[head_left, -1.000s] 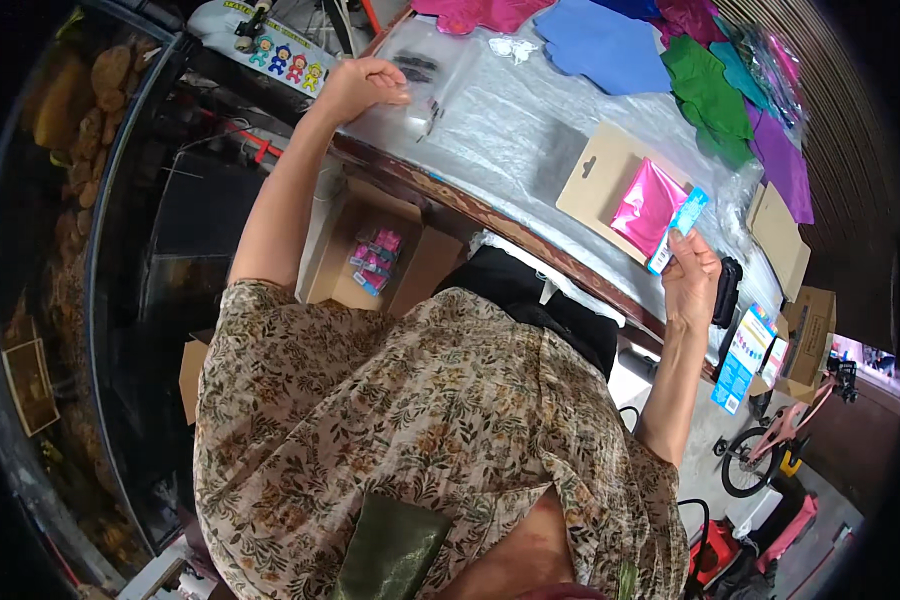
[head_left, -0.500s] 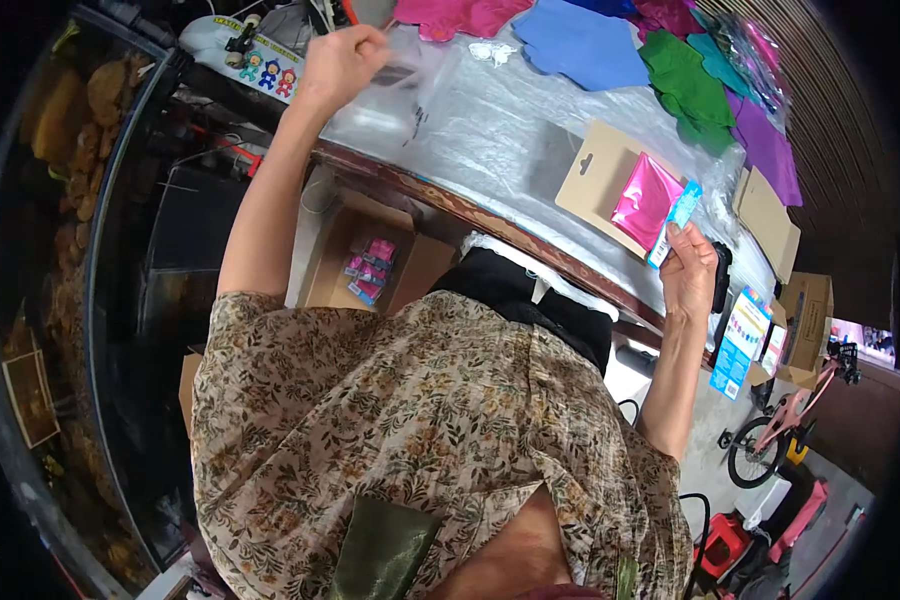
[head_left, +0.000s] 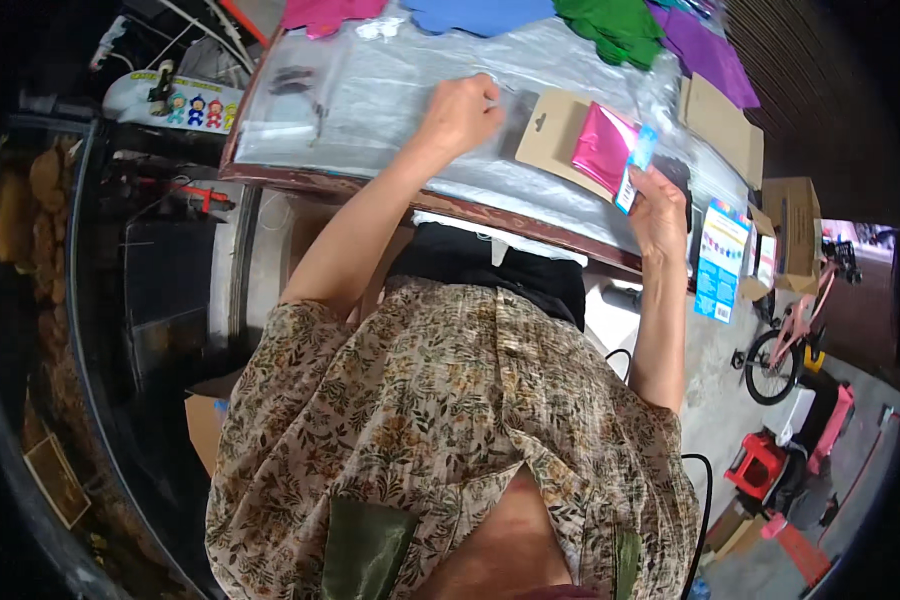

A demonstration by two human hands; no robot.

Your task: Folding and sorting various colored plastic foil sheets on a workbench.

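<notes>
My right hand (head_left: 660,208) pinches the lower end of a narrow blue-and-white card (head_left: 641,152) at the table's near right side. Against the card lies a folded shiny pink foil sheet (head_left: 598,138). Beneath it is a brown cardboard backing (head_left: 543,140) with a hanging slot; whether these are joined I cannot tell. My left hand (head_left: 460,115) hovers over the table, left of the backing, with its fingers curled in and nothing visible in them. A clear plastic bag (head_left: 295,95) with dark marks lies flat at the table's left end.
Pink (head_left: 328,12), blue (head_left: 480,14), green (head_left: 610,30) and purple (head_left: 710,55) shiny sheets lie along the far side. A cardboard piece (head_left: 725,125) rests at the right. Beyond the table's right edge are a blue printed package (head_left: 720,262), a box (head_left: 792,225) and a pink bicycle (head_left: 795,325).
My left hand has left the clear bag at the far left and come right, near the cardboard backing. The right hand still holds the blue card. The whole view has shifted.
</notes>
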